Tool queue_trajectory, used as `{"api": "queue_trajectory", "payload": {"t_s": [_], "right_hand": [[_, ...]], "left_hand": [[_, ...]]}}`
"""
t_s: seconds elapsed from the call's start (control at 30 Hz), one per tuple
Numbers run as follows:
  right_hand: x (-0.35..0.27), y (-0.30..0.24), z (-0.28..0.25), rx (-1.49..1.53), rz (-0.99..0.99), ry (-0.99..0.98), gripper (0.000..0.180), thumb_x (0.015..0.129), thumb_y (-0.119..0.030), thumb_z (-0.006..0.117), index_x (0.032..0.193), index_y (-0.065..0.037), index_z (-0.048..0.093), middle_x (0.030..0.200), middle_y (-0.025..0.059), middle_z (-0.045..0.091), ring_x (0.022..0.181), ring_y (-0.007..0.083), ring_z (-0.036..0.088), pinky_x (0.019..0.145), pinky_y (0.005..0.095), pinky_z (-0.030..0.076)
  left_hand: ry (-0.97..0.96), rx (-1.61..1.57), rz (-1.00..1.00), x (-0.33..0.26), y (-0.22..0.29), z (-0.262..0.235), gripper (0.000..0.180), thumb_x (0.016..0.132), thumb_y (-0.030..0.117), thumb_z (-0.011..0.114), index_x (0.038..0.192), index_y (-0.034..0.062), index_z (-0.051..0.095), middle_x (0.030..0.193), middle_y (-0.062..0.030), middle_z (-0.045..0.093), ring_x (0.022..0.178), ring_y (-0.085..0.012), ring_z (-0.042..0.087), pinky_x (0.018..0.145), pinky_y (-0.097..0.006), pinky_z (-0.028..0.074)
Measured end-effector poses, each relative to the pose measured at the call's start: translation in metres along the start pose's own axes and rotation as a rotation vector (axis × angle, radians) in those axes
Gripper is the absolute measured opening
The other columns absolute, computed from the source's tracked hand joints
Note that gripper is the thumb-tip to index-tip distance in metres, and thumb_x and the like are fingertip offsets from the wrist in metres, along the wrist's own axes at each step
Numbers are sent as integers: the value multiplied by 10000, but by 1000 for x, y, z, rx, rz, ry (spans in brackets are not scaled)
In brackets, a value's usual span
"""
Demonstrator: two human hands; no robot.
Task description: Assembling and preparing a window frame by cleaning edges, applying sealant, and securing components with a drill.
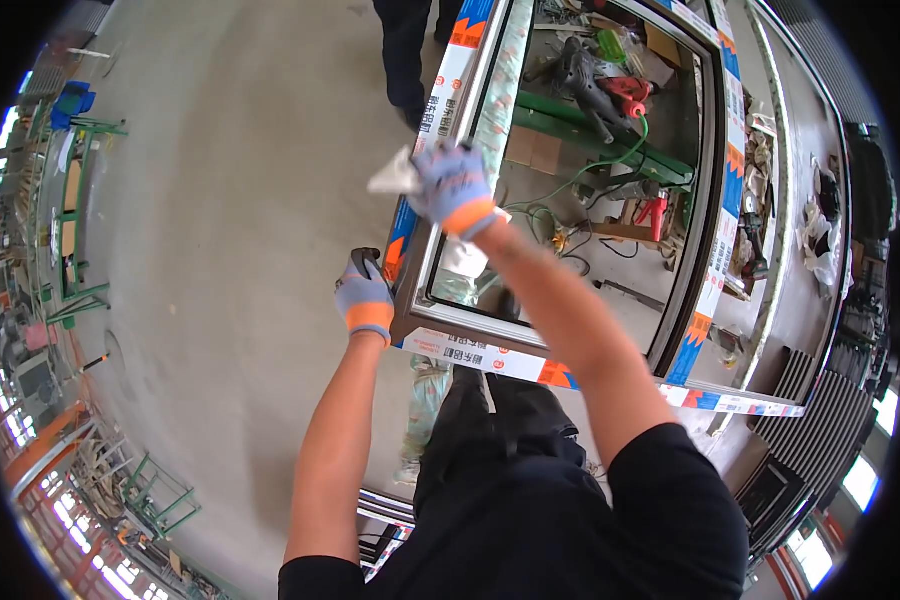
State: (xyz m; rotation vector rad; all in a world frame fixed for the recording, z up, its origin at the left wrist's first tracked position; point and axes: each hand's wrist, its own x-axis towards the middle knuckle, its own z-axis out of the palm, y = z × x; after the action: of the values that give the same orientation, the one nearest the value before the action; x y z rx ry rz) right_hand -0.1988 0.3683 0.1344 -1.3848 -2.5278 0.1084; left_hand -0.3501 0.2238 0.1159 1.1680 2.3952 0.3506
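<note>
A large window frame (715,215) with white, blue and orange protective tape lies flat in front of me, glass in its middle. My left hand (365,298), in a grey and orange glove, grips a dark tool (366,260) at the frame's near left corner. My right hand (453,187), gloved the same way, reaches across the frame's left rail and pinches a pale strip of peeled film (394,178). Both forearms are bare.
Another person's dark trouser legs (406,55) stand at the frame's far left end. Under the glass I see a green bar (600,140), power tools, a green hose and cardboard. Green metal racks (75,210) stand at the far left on the concrete floor.
</note>
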Motion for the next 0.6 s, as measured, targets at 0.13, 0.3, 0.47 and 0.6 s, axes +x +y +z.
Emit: {"api": "queue_trajectory", "payload": {"t_s": [0.13,0.3,0.47,0.6], "right_hand": [[89,86,8,-76,138,18,424,801,-412,700,1116,-147,602,1016,53,667,1053,278,596,950,479,378],[90,100,21,-133,248,123,357,856,-380,659,1092,-120,597,936,97,650,982,285,603,915,461,381],[-32,-38,14,104,-289,-204,87,793,-228,606,853,-166,592,848,36,609,911,249,588,842,452,428],[-15,4,54,296,-317,-161,176,752,-315,662,836,-167,616,832,35,622,868,239,616,817,437,445]], "left_hand": [[37,-6,48,0,-9,5,195,981,229,497,1040,133,656,904,-172,706,858,-399,661,744,-476,516],[27,-78,58,-1,10,6,179,976,204,506,1046,141,658,896,-162,707,868,-385,669,746,-458,519],[143,-84,86,1,-16,12,242,936,190,558,1110,45,644,993,-188,715,928,-396,674,773,-463,524],[37,-151,49,3,-16,23,221,929,144,546,1098,54,656,1006,-190,709,938,-392,666,801,-445,518]]}}
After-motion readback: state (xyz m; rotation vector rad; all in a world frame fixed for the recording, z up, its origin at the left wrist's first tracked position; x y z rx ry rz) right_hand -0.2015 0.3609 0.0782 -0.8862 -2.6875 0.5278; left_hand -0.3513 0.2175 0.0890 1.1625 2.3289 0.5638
